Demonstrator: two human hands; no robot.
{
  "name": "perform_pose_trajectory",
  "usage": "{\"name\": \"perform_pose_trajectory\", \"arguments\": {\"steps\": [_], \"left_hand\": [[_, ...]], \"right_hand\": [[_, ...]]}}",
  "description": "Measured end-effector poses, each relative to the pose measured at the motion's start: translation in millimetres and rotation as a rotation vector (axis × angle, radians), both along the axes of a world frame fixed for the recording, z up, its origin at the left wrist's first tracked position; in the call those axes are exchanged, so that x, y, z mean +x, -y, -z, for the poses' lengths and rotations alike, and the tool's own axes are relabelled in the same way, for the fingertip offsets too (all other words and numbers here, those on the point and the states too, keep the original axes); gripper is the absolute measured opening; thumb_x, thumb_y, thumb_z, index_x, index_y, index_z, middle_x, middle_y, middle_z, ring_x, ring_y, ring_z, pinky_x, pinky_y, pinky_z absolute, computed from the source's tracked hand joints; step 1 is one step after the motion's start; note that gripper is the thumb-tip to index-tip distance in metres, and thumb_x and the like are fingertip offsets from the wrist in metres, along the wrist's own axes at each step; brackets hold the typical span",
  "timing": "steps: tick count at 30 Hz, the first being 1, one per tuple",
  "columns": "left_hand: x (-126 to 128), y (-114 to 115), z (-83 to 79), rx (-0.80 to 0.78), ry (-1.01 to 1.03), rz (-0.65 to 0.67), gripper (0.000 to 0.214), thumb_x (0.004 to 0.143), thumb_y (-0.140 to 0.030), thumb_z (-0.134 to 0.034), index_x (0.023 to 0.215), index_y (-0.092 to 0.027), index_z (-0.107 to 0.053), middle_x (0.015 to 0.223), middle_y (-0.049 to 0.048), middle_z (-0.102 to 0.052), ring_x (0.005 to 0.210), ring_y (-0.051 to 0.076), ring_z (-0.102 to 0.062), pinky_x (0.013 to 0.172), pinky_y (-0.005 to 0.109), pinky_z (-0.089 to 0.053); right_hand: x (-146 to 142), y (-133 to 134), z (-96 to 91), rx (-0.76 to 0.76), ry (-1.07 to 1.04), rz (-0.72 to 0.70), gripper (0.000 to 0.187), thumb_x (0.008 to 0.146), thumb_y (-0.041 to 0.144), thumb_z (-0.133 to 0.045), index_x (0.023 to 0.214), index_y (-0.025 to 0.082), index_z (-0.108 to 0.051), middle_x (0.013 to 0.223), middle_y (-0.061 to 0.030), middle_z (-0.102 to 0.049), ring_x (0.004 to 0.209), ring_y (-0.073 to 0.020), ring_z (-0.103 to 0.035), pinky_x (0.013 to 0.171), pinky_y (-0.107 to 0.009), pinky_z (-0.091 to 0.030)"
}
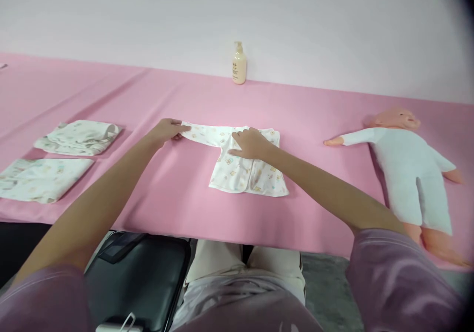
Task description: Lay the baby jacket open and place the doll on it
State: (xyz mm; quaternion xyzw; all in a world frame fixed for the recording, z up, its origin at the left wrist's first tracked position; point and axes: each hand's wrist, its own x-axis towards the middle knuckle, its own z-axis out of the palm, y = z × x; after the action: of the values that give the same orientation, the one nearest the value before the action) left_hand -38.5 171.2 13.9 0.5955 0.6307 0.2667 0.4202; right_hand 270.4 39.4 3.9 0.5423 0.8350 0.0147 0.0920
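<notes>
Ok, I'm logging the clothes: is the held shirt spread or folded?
Partly spread: the shirt lies flat, one sleeve stretched to the left hand; the other isn't outstretched, perhaps folded in.

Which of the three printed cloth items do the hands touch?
The small top in the middle: left hand holds its sleeve, right hand rests on it. Both folded cloths lie untouched.

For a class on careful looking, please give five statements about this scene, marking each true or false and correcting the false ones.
1. The left hand holds a sleeve of the printed shirt. True.
2. The doll lies to the right of the shirt. True.
3. The right hand is on the doll. False: it is on the shirt.
4. The pump bottle lies on its side. False: it stands upright.
5. Two folded cloths lie left of the shirt. True.
</notes>
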Motion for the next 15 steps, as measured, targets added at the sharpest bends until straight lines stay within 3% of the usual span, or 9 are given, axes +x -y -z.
{"name": "perform_pose_trajectory", "arguments": {"steps": [4, 8, 11, 15], "left_hand": [[4.1, 3.6, -6.1, -0.012, -0.025, 0.029, 0.031, 0.089, -0.041, -0.103, 0.085, -0.022, -0.079, 0.077, 0.0027, -0.07, 0.073, 0.018, -0.058, 0.073, 0.032, -0.049], [11.5, 3.1, -12.4, -0.02, -0.036, 0.065, 0.029, 0.102, -0.032, -0.095, 0.085, -0.02, -0.074, 0.078, 0.0011, -0.068, 0.076, 0.018, -0.062, 0.082, 0.034, -0.054], [11.9, -0.9, -12.8, 0.003, 0.009, 0.079, 0.02, 0.114, -0.023, -0.083, 0.097, -0.017, -0.074, 0.088, 0.0012, -0.072, 0.087, 0.017, -0.067, 0.096, 0.036, -0.059], [5.1, -9.9, -9.7, 0.019, 0.067, 0.08, 0.022, 0.122, -0.018, -0.08, 0.103, -0.016, -0.068, 0.09, -0.0029, -0.069, 0.092, 0.012, -0.067, 0.107, 0.036, -0.063]], "right_hand": [[-14.2, -8.5, 1.7, -0.012, 0.04, 0.048, 0.054, 0.131, 0.043, -0.041, 0.158, 0.005, -0.066, 0.135, -0.0292, -0.085, 0.119, -0.0437, -0.081, 0.1, -0.047, -0.051], [-4.8, -9.5, -10.7, -0.012, 0.007, 0.064, 0.045, 0.123, 0.026, -0.044, 0.156, 0.009, -0.069, 0.133, -0.0262, -0.085, 0.116, -0.0401, -0.079, 0.095, -0.045, -0.05], [31.8, 3.4, -32.9, 0.083, -0.128, 0.247, 0.043, 0.122, 0.029, -0.048, 0.154, 0.01, -0.069, 0.119, -0.0215, -0.084, 0.101, -0.0347, -0.073, 0.091, -0.042, -0.049], [122.3, 37.5, -59.3, 0.319, -0.278, 0.576, 0.038, 0.117, 0.031, -0.061, 0.149, 0.014, -0.071, 0.111, -0.0168, -0.081, 0.092, -0.0284, -0.062, 0.087, -0.04, -0.047]]}}
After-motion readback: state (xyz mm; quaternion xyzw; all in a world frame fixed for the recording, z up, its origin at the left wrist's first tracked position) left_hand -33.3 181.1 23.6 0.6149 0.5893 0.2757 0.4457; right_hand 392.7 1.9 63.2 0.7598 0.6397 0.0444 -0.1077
